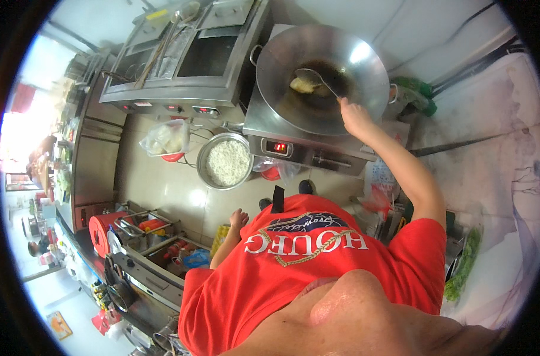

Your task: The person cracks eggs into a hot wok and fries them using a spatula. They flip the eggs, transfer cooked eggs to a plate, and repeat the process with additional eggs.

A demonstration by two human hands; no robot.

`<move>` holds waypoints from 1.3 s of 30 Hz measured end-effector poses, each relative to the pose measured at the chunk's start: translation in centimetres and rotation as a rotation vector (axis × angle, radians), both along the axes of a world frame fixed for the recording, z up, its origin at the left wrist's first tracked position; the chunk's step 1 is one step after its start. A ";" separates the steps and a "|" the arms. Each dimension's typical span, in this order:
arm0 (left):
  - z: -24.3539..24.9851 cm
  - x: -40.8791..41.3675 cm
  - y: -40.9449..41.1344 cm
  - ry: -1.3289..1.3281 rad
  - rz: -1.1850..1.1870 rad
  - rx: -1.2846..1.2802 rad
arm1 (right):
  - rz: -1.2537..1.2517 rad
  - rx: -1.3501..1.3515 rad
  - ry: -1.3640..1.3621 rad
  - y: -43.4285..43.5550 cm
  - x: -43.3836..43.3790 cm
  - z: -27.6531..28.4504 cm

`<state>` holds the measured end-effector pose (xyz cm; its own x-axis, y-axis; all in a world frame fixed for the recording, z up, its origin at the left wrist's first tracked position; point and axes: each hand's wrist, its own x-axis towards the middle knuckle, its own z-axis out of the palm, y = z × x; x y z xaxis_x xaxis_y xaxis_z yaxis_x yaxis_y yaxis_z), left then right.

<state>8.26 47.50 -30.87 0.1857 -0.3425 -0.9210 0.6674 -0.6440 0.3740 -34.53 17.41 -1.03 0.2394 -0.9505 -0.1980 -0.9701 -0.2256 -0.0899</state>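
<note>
My right hand (354,118) grips the handle of a metal ladle (309,76) over a large steel wok (278,98). The ladle's head touches or lies just beside a pale yellow piece of food (303,85) in dark liquid (336,89), probably oil, at the wok's bottom. The wok stands on a steel induction cooker with a lit red display (276,147). My left hand (238,218) hangs low at my left side, fingers slightly apart, with nothing visible in it. Below the cooker, a round metal basin (201,167) on the floor holds white shredded food (227,163).
Left of the wok is a steel fryer unit (172,92) with long-handled tools on top. A plastic tub (186,138) of pale food stands near the basin. A wheeled rack (140,222) and an open drawer (163,256) are at lower left. Leafy greens (463,267) lie at right. A person (38,247) is far left.
</note>
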 end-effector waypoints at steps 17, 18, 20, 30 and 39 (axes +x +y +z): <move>-0.8 -0.1 -2.7 -0.092 -0.104 0.056 | -0.799 0.542 -1.076 -1.4 -6.6 -2.3; -1.2 0.4 -2.0 -0.129 -0.185 0.004 | -0.775 0.595 -1.093 -1.8 -6.0 -2.5; -2.3 1.8 -0.5 -0.211 -0.347 -0.100 | -0.748 0.583 -1.133 -2.5 -4.5 -3.5; -0.4 2.2 -0.6 -0.057 -0.043 -0.020 | -0.771 0.522 -1.107 -2.4 -0.9 -5.9; 0.9 2.0 -1.7 -0.031 -0.059 -0.015 | -0.826 0.420 -1.427 1.2 -3.4 -0.4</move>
<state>10.31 45.79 -29.94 0.1929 -0.3671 -0.9100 0.6161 -0.6764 0.4035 -37.89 18.61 -1.39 -0.0584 -0.8460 -0.5299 0.0907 0.5242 -0.8468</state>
